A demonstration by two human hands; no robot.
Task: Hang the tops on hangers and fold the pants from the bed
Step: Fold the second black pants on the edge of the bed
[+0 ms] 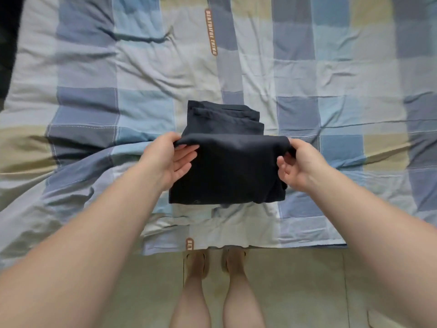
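A person is standing at the near edge of a bed and is holding a pair of dark pants (227, 171) with both hands; the pants are sitting in the middle of the checked quilt (331, 79), close to its near edge, and are already folded into a compact block; the far part is lying flat on the quilt with several stacked edges showing, while the near layer is hanging as a smooth panel from a top fold that is stretching between the two hands; the left hand (172, 157) is pinching the upper left corner of that fold, its thumb lying over the top and its fingers reaching along the cloth's side with the palm turned inward; the right hand (298, 166) is pinching the upper right corner, its fingers curling round the edge of the cloth; both bare forearms are reaching in from the bottom corners; the quilt is showing blue, grey and beige squares with many creases, and a brown label (210, 31) with pale lettering is running along it farther back; below the quilt's edge, the person's feet (197, 263) are standing on a pale tiled floor (295, 280).
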